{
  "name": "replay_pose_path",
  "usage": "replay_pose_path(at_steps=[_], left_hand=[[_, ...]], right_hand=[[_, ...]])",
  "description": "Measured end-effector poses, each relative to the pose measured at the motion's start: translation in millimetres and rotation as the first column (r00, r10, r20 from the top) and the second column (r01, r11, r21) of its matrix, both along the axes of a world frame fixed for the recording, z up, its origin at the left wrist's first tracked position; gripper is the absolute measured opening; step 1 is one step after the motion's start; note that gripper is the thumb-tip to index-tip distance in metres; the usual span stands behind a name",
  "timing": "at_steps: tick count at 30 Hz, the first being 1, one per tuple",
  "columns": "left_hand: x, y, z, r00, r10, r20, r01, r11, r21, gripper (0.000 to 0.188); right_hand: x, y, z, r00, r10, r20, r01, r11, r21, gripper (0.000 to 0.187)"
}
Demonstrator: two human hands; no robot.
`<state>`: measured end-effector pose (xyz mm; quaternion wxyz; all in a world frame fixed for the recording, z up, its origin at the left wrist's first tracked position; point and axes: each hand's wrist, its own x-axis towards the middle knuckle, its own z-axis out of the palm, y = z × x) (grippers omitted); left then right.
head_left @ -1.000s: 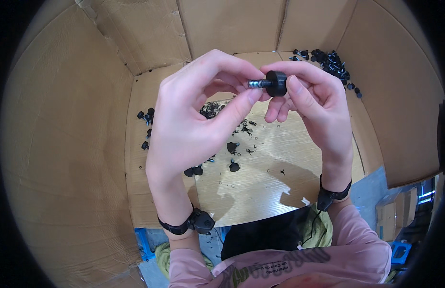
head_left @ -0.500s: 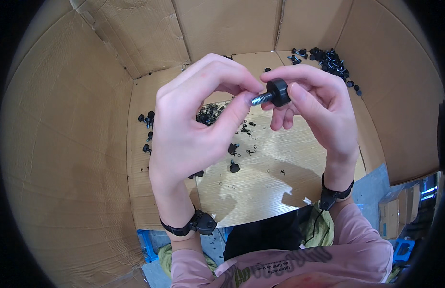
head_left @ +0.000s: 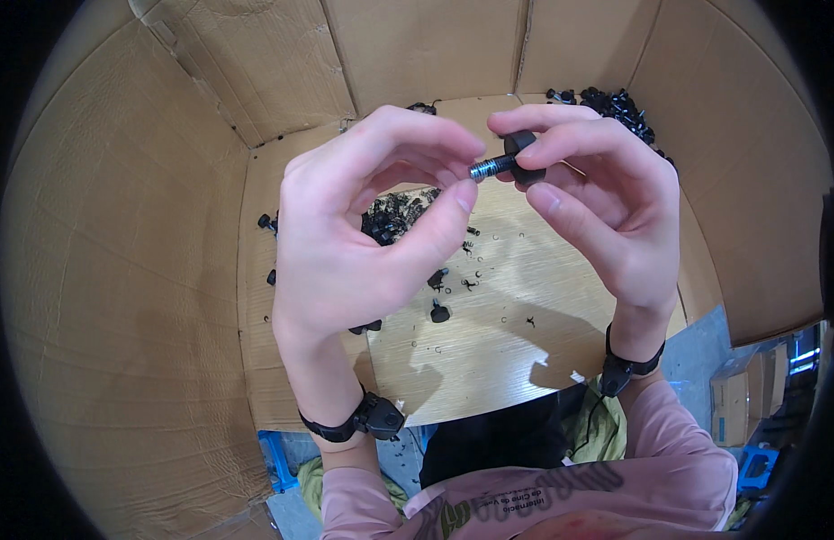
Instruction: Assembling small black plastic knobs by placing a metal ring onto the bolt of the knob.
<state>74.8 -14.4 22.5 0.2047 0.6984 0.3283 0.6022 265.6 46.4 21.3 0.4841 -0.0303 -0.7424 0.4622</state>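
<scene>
Above the table I hold a knob screw point(head_left: 527, 171), with a round black head and a metal threaded shank, tilted slightly. My right hand point(head_left: 615, 189) has its fingers curled round the head, with the thumb just below it. The fingers and thumb of my left hand point(head_left: 363, 216) close in a pinch at the shank's tip, its index finger raised above. Beyond my left hand, a pile of small black parts point(head_left: 394, 216) lies on the table, partly hidden. A loose knob screw point(head_left: 439, 311) rests nearer to me, with another point(head_left: 437, 279) just behind it.
A heap of black knob screws point(head_left: 619, 112) sits at the far right corner. Small rings and black scraps point(head_left: 471, 284) are scattered over the wooden board point(head_left: 489, 360). Tall cardboard walls point(head_left: 426, 45) surround the table's back and sides. More knob screws point(head_left: 268, 221) lie at the left.
My right fingers have shifted round the screw's head, and the middle finger now lies across it. The screw has moved up slightly. My left index finger has lifted off the shank's tip.
</scene>
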Motion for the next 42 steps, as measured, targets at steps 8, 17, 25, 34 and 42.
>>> replay_pose_path(at_steps=[8, 17, 25, 34, 42], left_hand=[[0.9, -1.7, 1.8, 0.999, 0.019, -0.048, -0.018, 0.999, 0.028, 0.023], [2.0, -2.4, 2.9, 0.997, 0.053, -0.054, -0.052, 0.998, 0.026, 0.020], [2.5, -3.2, 7.8, 0.986, 0.043, 0.163, -0.009, 0.979, -0.206, 0.014], [6.1, -1.6, 5.7, 0.973, -0.084, 0.216, 0.130, 0.969, -0.210, 0.018], [2.4, -2.4, 5.3, 0.990, -0.059, 0.128, 0.083, 0.979, -0.187, 0.019]], right_hand=[[-0.6, -5.5, 3.0, 0.997, -0.073, 0.024, 0.070, 0.994, 0.086, 0.021], [-0.5, -8.0, 3.4, 0.992, -0.118, 0.040, 0.112, 0.984, 0.135, 0.022], [-1.4, -10.9, 5.5, 0.980, -0.180, 0.083, 0.157, 0.960, 0.232, 0.020], [-2.4, -9.8, 3.9, 0.981, -0.189, 0.041, 0.175, 0.959, 0.224, 0.020], [-2.3, -10.7, 4.7, 0.976, -0.208, 0.056, 0.191, 0.956, 0.222, 0.020]])
